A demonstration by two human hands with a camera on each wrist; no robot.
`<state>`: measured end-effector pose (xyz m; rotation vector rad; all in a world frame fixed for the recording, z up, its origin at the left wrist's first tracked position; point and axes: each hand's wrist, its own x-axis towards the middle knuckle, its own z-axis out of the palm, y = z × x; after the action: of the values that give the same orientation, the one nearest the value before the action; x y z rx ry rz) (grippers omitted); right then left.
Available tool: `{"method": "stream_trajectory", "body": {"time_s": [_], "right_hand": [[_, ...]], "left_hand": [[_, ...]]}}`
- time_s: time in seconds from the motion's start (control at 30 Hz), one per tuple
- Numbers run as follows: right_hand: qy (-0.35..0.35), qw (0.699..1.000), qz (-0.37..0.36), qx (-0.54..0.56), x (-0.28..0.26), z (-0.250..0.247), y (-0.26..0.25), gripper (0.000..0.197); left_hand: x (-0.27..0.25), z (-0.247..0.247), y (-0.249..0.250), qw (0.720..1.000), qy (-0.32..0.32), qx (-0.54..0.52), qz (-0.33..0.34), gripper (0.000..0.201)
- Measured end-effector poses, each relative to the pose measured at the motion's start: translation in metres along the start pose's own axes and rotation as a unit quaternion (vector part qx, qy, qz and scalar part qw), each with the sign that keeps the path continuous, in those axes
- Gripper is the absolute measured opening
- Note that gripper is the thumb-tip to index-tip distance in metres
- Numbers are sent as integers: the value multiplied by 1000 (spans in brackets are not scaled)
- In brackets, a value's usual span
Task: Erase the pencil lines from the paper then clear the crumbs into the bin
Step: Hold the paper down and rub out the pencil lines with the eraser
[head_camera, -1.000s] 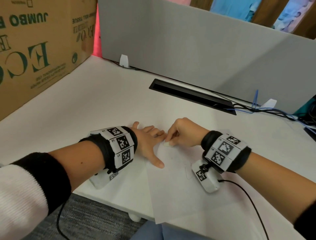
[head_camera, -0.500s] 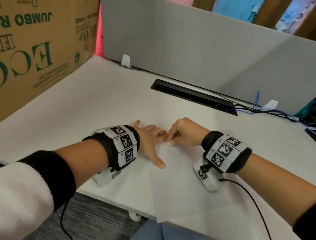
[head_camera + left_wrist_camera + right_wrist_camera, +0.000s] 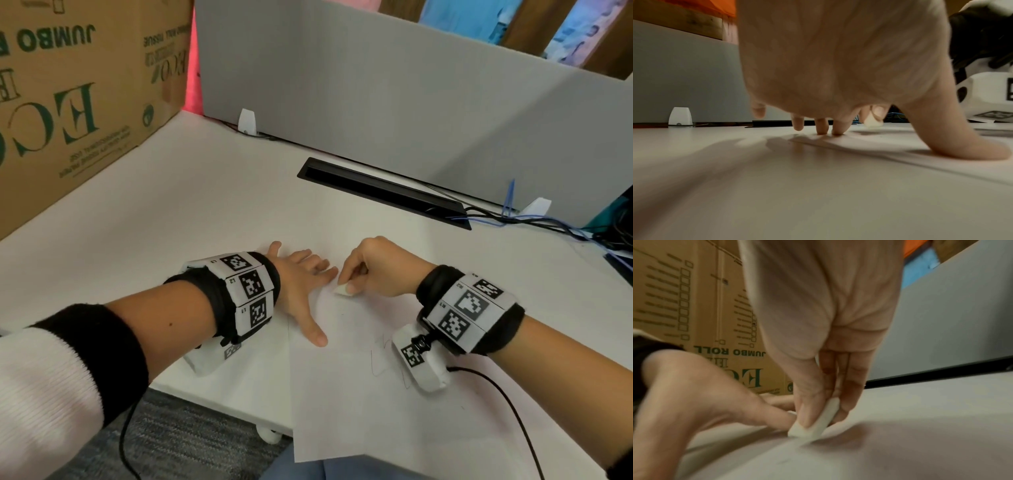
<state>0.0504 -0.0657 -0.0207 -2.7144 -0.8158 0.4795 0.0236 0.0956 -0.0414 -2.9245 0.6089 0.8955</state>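
Note:
A white sheet of paper lies on the white desk and hangs over its near edge. Faint pencil lines show beside my right wrist. My left hand lies flat with spread fingers and thumb pressing the paper's upper left corner; the left wrist view shows its fingertips on the sheet. My right hand pinches a small white eraser between thumb and fingers, its lower edge touching the paper next to my left fingertips. The right wrist view shows the eraser angled against the sheet. No bin is in view.
A large cardboard box stands at the desk's left. A grey partition runs along the back, with a black cable slot before it and cables at the right. Wrist-camera cords trail off the near edge.
My right hand with the eraser has made small rubbing moves near the top of the paper. My left hand has stayed pressed on the sheet.

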Motion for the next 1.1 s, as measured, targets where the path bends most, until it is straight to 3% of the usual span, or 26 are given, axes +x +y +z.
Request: {"method": "stream_trajectory", "body": {"time_s": [0.27, 0.53, 0.73, 0.9, 1.1], "right_hand": [[-6, 999, 8, -31, 6, 1, 6, 15], [-10, 1000, -13, -17, 2, 3, -3, 14], [-108, 993, -24, -41, -19, 6, -6, 15], [7, 1000, -24, -10, 6, 2, -7, 16], [-78, 996, -27, -37, -20, 11, -7, 18]], "left_hand": [[-2, 5, 1, 993, 94, 10, 73, 95], [0, 5, 1, 997, 58, 9, 44, 94], [0, 5, 1, 998, 45, 21, 35, 100], [-2, 4, 1, 998, 50, 4, 43, 90], [1, 5, 0, 998, 52, 17, 35, 99]]}}
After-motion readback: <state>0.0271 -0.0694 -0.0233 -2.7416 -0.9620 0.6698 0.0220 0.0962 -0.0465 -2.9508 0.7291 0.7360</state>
